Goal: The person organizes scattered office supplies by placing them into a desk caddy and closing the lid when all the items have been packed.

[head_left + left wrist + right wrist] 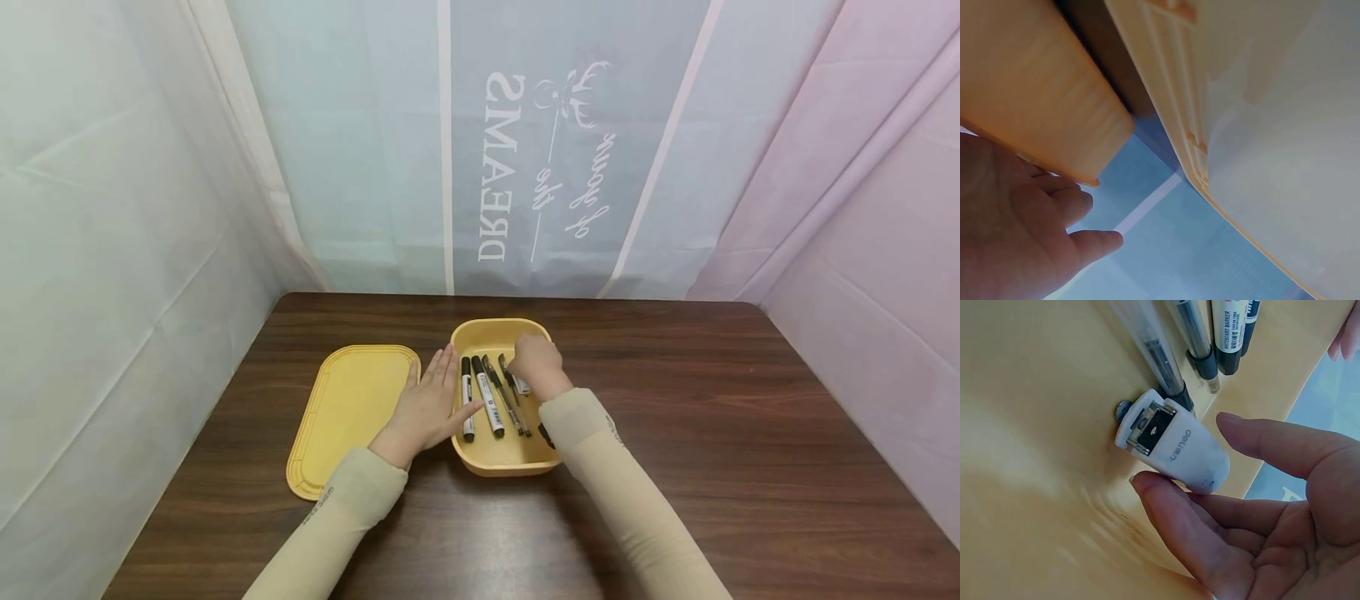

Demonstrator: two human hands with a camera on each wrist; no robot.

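On the dark wood bench stands a yellow tray of pens. The left hand rests flat and released against its side. Only the right wrist view shows the right hand seemingly pinching a small white device (lettering unreadable).

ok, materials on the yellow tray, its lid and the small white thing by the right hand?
Tray: likely matte moulded plastic, going by the rounded corners and even yellow colour. Lid: the same look, with moulded ridges along the edge. White gadget: smooth plastic shell, slightly scuffed, with a dark, possibly metal insert at one end. The right hand touches it.
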